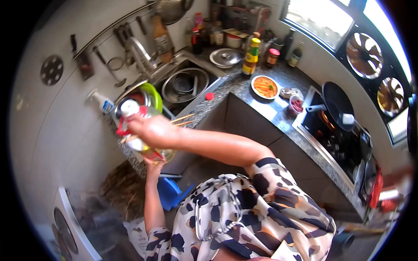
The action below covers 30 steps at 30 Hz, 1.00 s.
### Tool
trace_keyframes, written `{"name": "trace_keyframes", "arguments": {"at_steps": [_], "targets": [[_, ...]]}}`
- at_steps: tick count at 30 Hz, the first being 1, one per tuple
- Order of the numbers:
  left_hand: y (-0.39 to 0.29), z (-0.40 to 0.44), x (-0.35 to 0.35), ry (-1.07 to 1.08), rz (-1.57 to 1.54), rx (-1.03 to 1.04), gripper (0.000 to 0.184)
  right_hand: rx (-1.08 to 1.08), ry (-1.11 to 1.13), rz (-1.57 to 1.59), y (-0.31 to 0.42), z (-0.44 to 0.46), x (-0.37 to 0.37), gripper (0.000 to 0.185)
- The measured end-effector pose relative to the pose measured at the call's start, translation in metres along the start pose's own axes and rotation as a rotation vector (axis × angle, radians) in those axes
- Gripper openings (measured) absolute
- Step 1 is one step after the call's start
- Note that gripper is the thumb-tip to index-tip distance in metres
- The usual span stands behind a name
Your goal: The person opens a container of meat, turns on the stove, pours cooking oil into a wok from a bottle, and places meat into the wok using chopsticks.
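Observation:
Over the left end of the counter, a large clear bottle [166, 155] with yellowish contents, a red handle and a pale top is between my hands. My right hand [152, 130] is closed around its upper part by the red handle. Chopsticks [185, 120] stick out on both sides of that hand. My left hand [154, 164] is lower down, pressed against the bottle's underside; its fingers are partly hidden. Just behind the bottle are a green bowl [156, 96] and the sink [209, 82]. A red cap [209, 96] lies on the counter by the sink.
A wok [337, 104] sits on the stove [322, 141] at right, near an orange glow. On the counter [278, 115] are a bowl of orange strips [265, 87], a cup of red pieces [296, 105], a yellow-labelled bottle [251, 57] and a lidded pot [224, 57]. Utensils hang at left.

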State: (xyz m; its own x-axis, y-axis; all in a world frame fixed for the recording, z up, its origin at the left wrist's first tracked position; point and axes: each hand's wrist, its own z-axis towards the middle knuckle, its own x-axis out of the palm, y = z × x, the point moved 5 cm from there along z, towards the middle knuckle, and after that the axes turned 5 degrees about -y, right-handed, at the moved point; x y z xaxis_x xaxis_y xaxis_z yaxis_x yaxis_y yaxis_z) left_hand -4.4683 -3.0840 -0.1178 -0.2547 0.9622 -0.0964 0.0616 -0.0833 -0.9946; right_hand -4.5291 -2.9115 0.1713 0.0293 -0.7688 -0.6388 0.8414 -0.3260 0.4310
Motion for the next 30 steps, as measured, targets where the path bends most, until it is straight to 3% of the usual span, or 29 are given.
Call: {"name": "trace_keyframes", "arguments": {"at_steps": [2, 4, 7, 9, 11, 16, 19, 22, 23, 24, 26, 27, 28, 30], "targets": [[-0.009, 0.006, -0.006, -0.1, 0.035, 0.251, 0.107, -0.027, -0.049, 0.036, 0.012, -0.001, 0.003, 0.025], [-0.01, 0.017, -0.019, -0.08, 0.373, 0.093, 0.094, -0.075, -0.036, 0.033, 0.012, 0.005, 0.016, 0.023], [0.011, 0.027, -0.024, -0.028, 0.361, 0.089, 0.085, -0.083, 0.037, 0.009, 0.018, 0.004, 0.026, 0.018], [-0.005, 0.007, -0.017, -0.105, 0.306, 0.193, 0.085, -0.111, 0.053, 0.013, 0.027, -0.005, 0.02, 0.015], [-0.017, 0.002, -0.009, -0.12, 0.215, 0.287, 0.084, -0.121, 0.077, 0.007, 0.023, -0.006, 0.022, 0.024], [-0.006, 0.0, -0.009, -0.141, -0.012, 0.129, 0.081, -0.083, -0.129, 0.006, 0.022, -0.019, -0.006, 0.028], [0.019, 0.001, -0.023, -0.167, 0.044, 0.163, 0.082, -0.107, -0.053, 0.048, 0.007, -0.054, -0.033, 0.032], [0.025, -0.011, -0.019, -0.226, 0.112, 0.16, 0.078, 0.011, -0.012, -0.064, -0.022, -0.117, -0.068, 0.024], [0.028, -0.024, -0.018, -0.443, 0.19, -0.068, 0.073, 0.012, -0.014, -0.167, -0.032, -0.141, -0.083, 0.025], [0.02, -0.035, -0.017, -0.419, 0.41, -0.057, 0.061, 0.075, -0.012, -0.241, -0.041, -0.166, -0.1, 0.026], [0.047, -0.06, -0.005, -0.527, 0.424, 0.021, 0.034, 0.25, 0.018, -0.32, -0.055, -0.221, -0.136, 0.029], [0.064, -0.069, 0.014, -0.441, 0.323, 0.067, 0.029, 0.46, 0.049, -0.249, -0.06, -0.251, -0.154, 0.029], [0.064, -0.082, 0.046, -0.329, 0.211, -0.121, 0.024, 0.575, 0.07, -0.259, -0.063, -0.279, -0.173, 0.028], [0.079, -0.09, 0.118, -0.007, 0.044, -0.234, 0.02, 0.714, 0.032, -0.332, -0.064, -0.335, -0.206, 0.024]]}}
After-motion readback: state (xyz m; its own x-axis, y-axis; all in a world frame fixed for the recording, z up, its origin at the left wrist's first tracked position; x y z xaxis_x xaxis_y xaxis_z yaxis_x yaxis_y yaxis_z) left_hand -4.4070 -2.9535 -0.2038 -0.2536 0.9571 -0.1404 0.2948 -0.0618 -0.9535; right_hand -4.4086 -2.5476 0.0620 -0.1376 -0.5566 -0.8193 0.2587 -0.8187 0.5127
